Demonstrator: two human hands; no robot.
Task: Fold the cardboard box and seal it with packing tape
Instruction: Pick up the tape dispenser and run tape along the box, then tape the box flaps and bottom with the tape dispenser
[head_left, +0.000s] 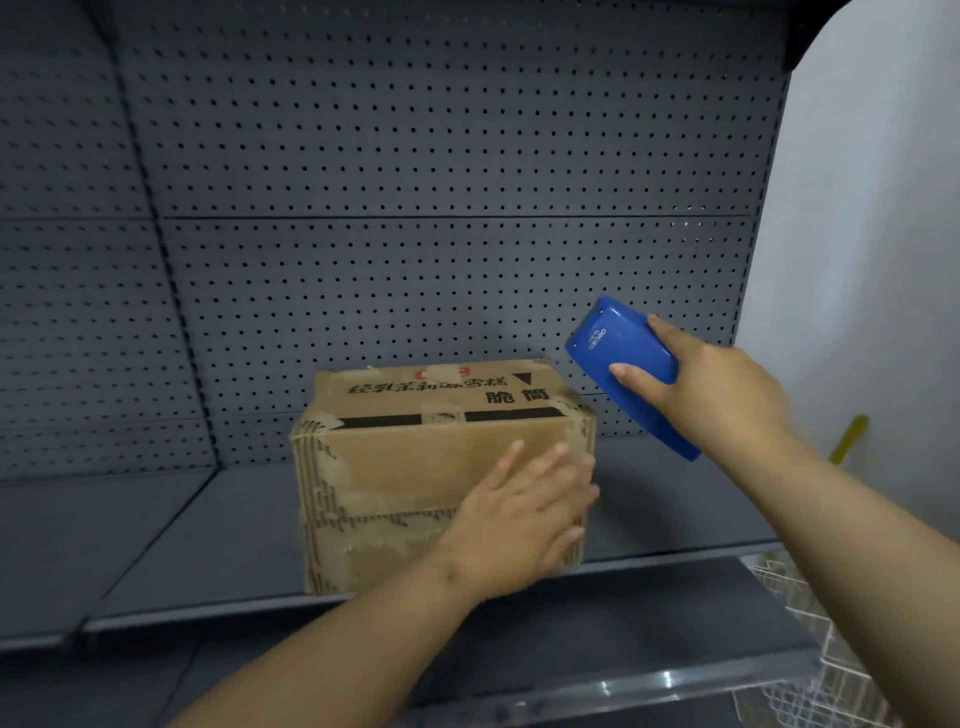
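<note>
A closed brown cardboard box (410, 467) stands on a grey metal shelf (171, 540), with printed characters on its top and worn tape strips along its front and edges. My left hand (524, 514) lies flat with fingers spread against the box's front face near its right edge. My right hand (711, 395) holds a blue tape dispenser (621, 364) in the air, just right of and slightly above the box's top right corner, apart from the box.
A grey pegboard back panel (415, 182) rises behind the shelf. A lower shelf edge (571, 691) runs across the bottom. A white wire basket (810, 649) sits at the lower right, a yellow object (849, 436) beside a white wall (872, 208).
</note>
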